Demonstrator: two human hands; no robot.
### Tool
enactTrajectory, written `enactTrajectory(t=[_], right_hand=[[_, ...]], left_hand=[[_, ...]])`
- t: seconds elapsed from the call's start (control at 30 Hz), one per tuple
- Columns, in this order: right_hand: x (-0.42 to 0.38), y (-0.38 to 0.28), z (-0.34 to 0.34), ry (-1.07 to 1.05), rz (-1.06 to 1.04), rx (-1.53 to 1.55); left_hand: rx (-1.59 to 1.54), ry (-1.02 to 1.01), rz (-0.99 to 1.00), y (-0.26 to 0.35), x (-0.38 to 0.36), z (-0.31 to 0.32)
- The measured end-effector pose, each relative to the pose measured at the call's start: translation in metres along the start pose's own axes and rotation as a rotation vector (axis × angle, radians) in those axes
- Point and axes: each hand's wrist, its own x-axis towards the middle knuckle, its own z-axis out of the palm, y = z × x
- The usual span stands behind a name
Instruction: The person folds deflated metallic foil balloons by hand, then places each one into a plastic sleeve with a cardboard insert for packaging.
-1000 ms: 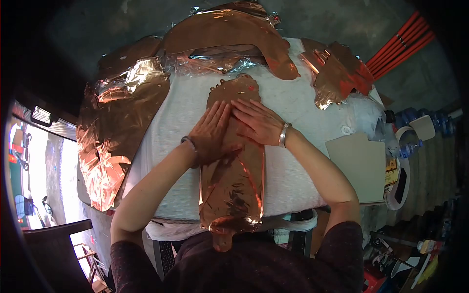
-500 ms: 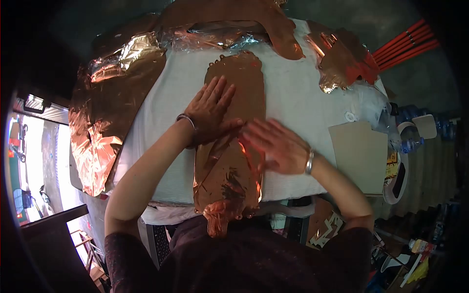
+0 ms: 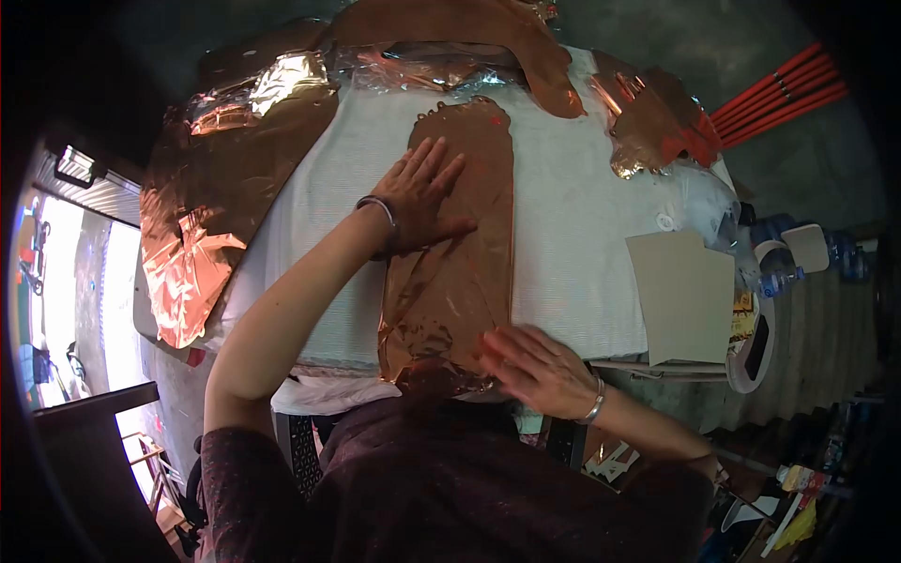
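Note:
A flat, folded copper-coloured foil balloon lies lengthwise on the white cloth in front of me, small tabs along its far end. My left hand rests on its upper half, palm down with fingers spread. At the near right corner of the foil, my right hand is open, its fingers stretched over the edge and slightly blurred. Creases run across the foil's near part, and its near end hangs at the table edge by my lap.
White cloth covers the table. More copper foil pieces lie at the left, the far side and the far right. Beige card sits at the right edge. Red rods stick out beyond, and plastic bottles stand right.
My right hand has slid down and toward me, to the balloon's near corner. The foil's near part now lies flatter. My left hand stays pressed on the upper half.

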Motion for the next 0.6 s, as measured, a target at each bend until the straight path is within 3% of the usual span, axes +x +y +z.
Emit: enactTrajectory(t=[0.03,0.1,0.23,0.33,0.4,0.5,0.6], right_hand=[[0.006,-0.002,0.001,0.002,-0.01,-0.005],[0.02,-0.005,0.003,0.114,0.242,-0.021],[0.042,0.006,-0.014,0.109,0.238,0.184],[0.051,0.026,-0.013,0.168,0.204,0.231],[0.058,0.046,-0.013,0.156,0.128,0.042],[0.077,0.07,-0.01,0.172,0.014,0.007],[0.094,0.08,0.004,0.169,-0.065,0.122]], left_hand=[[0.006,-0.051,-0.01,-0.001,0.0,-0.003],[0.003,-0.047,-0.008,-0.003,-0.001,-0.003],[-0.016,-0.053,-0.007,0.0,-0.001,-0.005],[-0.03,-0.001,0.012,-0.001,-0.002,-0.002],[-0.027,-0.013,0.004,-0.001,-0.001,-0.002],[-0.032,-0.022,0.005,-0.005,0.002,0.007],[-0.099,-0.03,0.02,-0.011,0.003,0.005]])
